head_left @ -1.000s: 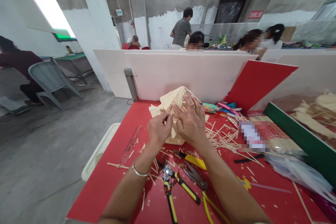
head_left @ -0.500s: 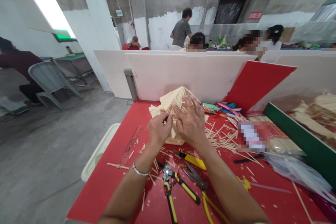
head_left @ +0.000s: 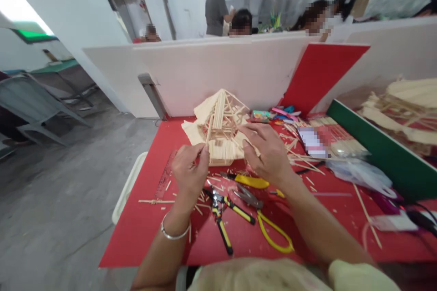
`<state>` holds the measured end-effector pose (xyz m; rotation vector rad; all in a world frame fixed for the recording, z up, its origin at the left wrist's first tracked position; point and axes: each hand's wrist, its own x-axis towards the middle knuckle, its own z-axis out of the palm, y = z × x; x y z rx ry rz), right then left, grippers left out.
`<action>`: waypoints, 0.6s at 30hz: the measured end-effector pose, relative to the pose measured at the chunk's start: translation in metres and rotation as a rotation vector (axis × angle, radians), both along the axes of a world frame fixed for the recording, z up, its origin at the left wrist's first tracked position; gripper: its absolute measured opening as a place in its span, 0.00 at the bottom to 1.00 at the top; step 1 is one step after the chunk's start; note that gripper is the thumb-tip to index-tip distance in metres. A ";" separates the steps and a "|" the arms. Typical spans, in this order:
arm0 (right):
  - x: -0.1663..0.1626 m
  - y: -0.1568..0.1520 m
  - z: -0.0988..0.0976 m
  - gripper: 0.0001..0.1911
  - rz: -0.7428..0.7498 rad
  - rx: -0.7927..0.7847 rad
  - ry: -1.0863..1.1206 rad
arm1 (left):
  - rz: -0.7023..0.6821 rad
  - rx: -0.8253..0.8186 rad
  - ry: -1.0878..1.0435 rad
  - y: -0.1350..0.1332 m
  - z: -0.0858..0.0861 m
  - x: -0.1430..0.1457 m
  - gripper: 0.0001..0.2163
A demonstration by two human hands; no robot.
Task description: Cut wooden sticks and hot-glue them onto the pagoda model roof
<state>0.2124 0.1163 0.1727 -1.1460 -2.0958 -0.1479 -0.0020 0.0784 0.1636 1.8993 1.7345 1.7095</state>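
Stick model: matt wood; tabletop: smooth, glossy; bracelet: shiny metal.

Probably a craft workshop: cutters and loose sticks on a red table, people beyond a white partition.

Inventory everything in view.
Table: one, red, centre
Stick model: one, pale, table's far side
Loose sticks: many, pale, on table
Ruler: one, clear, table's left
Tools: at least three, yellow-handled, front
Panels: several, white, behind table
Slanted panel: one, red, behind right
Divider: one, green, right
Second stick model: one, pale, beyond divider
Small items: several, multicoloured, right
Plastic bag: one, translucent, right
Chair: one, grey, left
People: several, one in grey, background
Left hand: one, pinching a stick
Right hand: one, beside model
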 end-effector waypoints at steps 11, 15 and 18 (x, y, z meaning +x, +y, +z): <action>0.020 -0.115 -0.085 0.26 -0.049 -0.662 -0.351 | -0.345 -0.462 -0.573 -0.063 -0.088 0.017 0.11; -0.017 -0.133 -0.094 0.37 -0.036 -0.664 -0.336 | -0.376 -0.492 -0.647 -0.074 -0.103 0.016 0.12; -0.047 -0.138 -0.114 0.50 -0.097 -0.713 -0.373 | -0.344 -0.472 -0.666 -0.081 -0.109 0.011 0.11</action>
